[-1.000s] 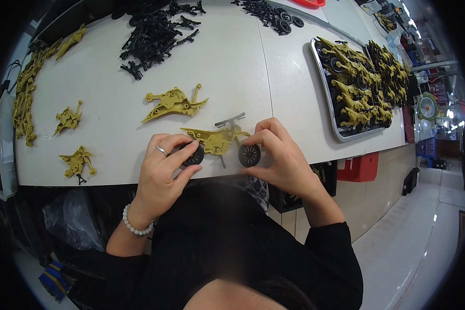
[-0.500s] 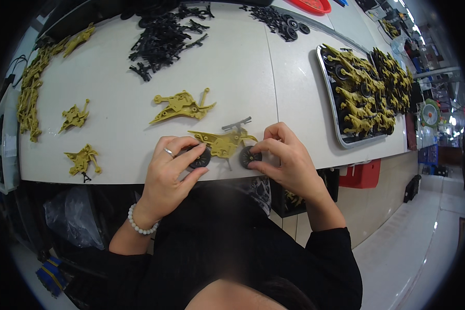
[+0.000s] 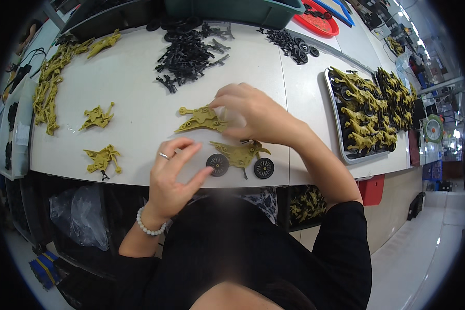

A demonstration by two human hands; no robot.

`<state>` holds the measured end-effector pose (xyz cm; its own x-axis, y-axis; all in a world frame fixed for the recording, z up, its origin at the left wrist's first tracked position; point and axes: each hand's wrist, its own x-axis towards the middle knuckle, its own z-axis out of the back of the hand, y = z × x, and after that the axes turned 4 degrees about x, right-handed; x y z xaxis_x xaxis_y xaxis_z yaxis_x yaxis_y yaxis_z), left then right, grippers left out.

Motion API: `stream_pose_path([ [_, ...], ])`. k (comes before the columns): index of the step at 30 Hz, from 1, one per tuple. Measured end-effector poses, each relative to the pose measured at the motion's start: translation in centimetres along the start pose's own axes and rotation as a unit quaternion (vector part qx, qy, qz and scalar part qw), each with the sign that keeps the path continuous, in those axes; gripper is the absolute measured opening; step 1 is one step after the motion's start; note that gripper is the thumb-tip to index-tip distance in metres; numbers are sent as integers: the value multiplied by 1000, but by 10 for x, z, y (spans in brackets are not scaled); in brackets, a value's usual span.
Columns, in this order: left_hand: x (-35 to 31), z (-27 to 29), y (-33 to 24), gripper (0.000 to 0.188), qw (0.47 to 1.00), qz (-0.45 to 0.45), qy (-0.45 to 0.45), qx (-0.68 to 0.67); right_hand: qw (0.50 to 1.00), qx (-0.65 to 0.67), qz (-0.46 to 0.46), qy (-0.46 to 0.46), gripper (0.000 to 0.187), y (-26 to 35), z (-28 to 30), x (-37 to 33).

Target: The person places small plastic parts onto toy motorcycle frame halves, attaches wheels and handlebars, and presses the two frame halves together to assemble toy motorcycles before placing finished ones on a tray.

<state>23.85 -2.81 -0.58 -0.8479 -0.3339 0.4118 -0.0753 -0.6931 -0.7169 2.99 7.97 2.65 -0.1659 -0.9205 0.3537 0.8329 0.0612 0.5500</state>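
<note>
Near the table's front edge lies a toy motorcycle: a yellow body half (image 3: 235, 155) with a spoked black wheel (image 3: 217, 165) at its left end and another black wheel (image 3: 264, 168) at its right. My left hand (image 3: 173, 175) is beside the left wheel, fingers apart, thumb tip close to the tyre. My right hand (image 3: 256, 116), blurred by motion, reaches over a second yellow body half (image 3: 201, 120) lying just beyond. Its thumb and fingers are spread around that piece's right end and hide it; whether they touch is unclear.
Two yellow assemblies (image 3: 102, 159) lie at left, with a row of yellow parts (image 3: 46, 98) beyond. Black parts (image 3: 183, 59) are heaped at the back, more with wheels at back right. A metal tray (image 3: 331, 119) at right holds several toy motorcycles. A green bin (image 3: 237, 13) stands behind.
My fingers have come off both wheels, which stay beside the yellow body. My right hand has moved up and left over the second body half. The whole view has shifted slightly.
</note>
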Motion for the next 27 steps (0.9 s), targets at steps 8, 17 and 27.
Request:
stream_pose_path([
  [8,32,-1,-3,51,996,-24,-77,34,977,169,-124,35,20,5,-1,-3],
  [17,47,2,-19,51,957,-221,96,162,815,460,-349,45,25,28,23,-68],
  [27,30,-26,-5,42,986,-119,117,15,974,98,-205,-19,44,38,7,-96],
])
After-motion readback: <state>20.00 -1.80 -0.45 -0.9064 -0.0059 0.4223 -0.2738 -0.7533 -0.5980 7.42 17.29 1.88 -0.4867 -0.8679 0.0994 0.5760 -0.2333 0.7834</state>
